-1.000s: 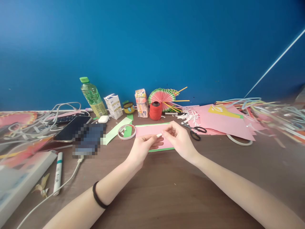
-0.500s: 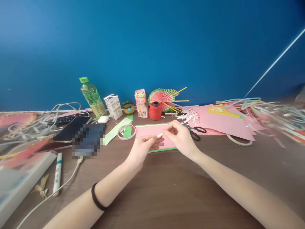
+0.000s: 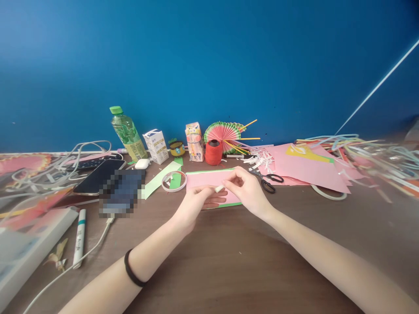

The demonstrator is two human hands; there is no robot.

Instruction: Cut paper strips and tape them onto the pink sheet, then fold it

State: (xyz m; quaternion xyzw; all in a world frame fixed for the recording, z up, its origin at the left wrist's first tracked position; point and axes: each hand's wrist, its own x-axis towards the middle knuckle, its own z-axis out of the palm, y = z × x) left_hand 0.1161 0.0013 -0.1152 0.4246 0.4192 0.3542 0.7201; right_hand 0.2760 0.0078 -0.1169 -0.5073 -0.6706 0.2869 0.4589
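My left hand [image 3: 193, 205] and right hand [image 3: 247, 188] pinch one small white strip [image 3: 219, 188] between their fingertips, just above the one pink card [image 3: 209, 179] on the table [image 3: 229, 261]. Beside it lie one tape roll [image 3: 173, 181], one red thread spool [image 3: 214, 152] and one pair of scissors [image 3: 268, 181]. My hands hide part of the card.

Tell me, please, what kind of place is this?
Probably a home craft desk against a blue wall: coloured paper sheets, scissors and a tape roll lie around, and both hands pinch a small white strip.
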